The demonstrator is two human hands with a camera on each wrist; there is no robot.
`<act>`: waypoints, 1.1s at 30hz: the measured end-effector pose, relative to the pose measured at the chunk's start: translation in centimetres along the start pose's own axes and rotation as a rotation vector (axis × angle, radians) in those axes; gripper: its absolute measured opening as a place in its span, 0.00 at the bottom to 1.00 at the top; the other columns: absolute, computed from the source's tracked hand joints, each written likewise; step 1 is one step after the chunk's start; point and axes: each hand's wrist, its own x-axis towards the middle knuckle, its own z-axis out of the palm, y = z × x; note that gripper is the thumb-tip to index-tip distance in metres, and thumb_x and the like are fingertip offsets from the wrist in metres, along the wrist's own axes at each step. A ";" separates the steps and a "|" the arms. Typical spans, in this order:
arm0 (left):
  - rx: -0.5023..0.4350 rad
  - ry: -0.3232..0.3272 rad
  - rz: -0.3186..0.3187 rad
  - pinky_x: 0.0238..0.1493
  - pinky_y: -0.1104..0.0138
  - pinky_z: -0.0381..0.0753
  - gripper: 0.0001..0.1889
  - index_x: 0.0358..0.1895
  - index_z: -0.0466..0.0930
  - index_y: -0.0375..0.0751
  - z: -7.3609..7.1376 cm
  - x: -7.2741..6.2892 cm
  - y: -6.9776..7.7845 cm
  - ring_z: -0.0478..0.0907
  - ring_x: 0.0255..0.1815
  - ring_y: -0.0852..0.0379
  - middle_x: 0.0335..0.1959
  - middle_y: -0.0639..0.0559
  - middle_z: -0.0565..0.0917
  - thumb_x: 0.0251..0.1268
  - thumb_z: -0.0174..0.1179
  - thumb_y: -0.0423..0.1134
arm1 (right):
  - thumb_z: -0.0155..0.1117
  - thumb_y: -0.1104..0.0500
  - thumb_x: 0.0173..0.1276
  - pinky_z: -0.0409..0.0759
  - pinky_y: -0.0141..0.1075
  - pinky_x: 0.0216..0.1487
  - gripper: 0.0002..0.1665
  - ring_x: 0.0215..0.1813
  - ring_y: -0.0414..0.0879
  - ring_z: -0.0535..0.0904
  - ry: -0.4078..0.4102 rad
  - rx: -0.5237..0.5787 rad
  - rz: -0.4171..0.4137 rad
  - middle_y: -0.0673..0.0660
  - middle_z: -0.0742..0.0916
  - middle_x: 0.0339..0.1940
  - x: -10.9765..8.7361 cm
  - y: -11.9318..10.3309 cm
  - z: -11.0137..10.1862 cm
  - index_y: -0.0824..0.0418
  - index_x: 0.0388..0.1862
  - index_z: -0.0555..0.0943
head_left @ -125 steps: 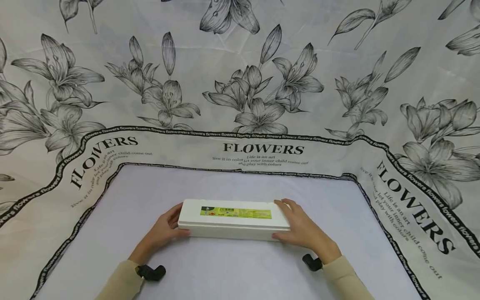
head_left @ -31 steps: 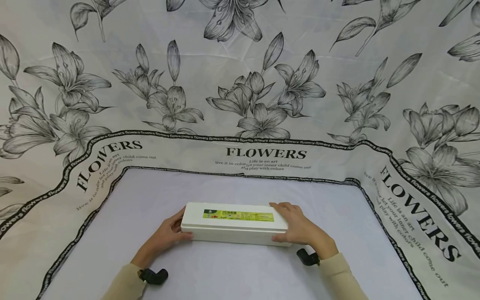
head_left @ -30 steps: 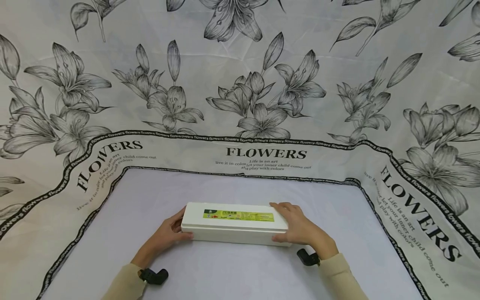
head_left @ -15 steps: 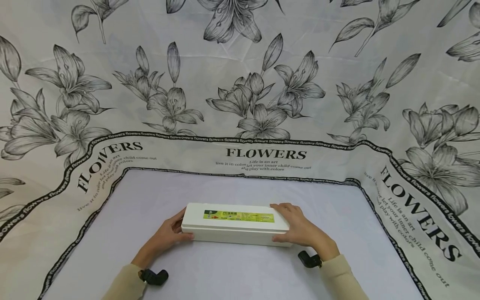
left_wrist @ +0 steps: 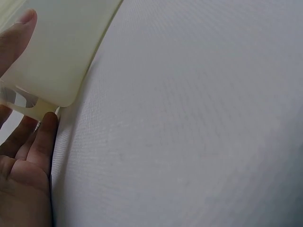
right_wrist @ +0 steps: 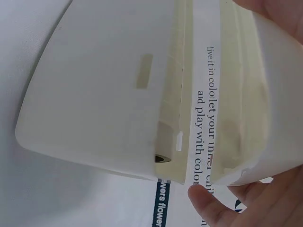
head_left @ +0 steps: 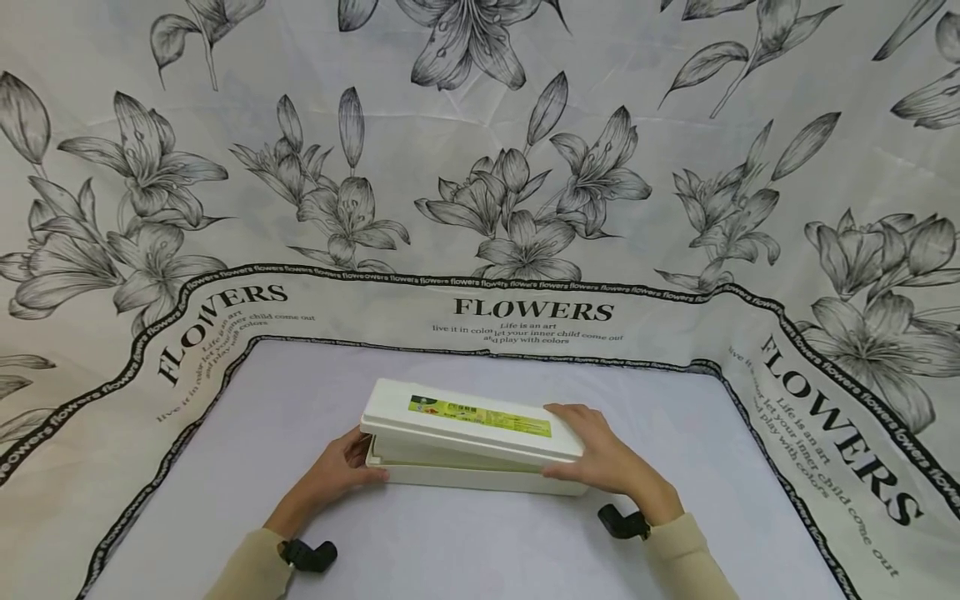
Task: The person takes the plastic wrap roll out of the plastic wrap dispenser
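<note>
A long white cling film box stands crosswise on the table, its lid [head_left: 450, 417] tilted up at the left end and low at the right. My left hand [head_left: 337, 467] holds the left end of the box base [head_left: 465, 477], thumb on the front wall. My right hand [head_left: 611, 454] grips the right end of the lid, thumb in front and fingers over the back edge. A yellow-green label [head_left: 480, 416] lies along the lid's top. Inside the base, the right wrist view shows the end of a roll [right_wrist: 163, 158] with a dark hole; the rest is mostly hidden.
White cloth [head_left: 480, 542] covers the table under the box. Behind it rises a floral-printed cloth [head_left: 525, 183] with a black-edged FLOWERS border [head_left: 532, 310]. A black wrist camera [head_left: 307, 556] sits on the left wrist, another camera [head_left: 622, 522] on the right.
The lid, level on the base before, has lifted at its left end, leaving a wedge-shaped gap. The left hand has hardly moved; the right hand stays at the right end.
</note>
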 end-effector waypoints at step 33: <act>-0.070 -0.002 -0.023 0.67 0.72 0.75 0.54 0.83 0.51 0.41 0.1 0.0 -0.2 0.63 0.78 0.35 0.81 0.36 0.61 0.56 0.78 0.36 | 0.82 0.33 0.48 0.71 0.65 0.64 0.59 0.69 0.58 0.68 0.110 0.004 0.047 0.58 0.77 0.70 -1.7 1.0 -0.2 0.55 0.76 0.70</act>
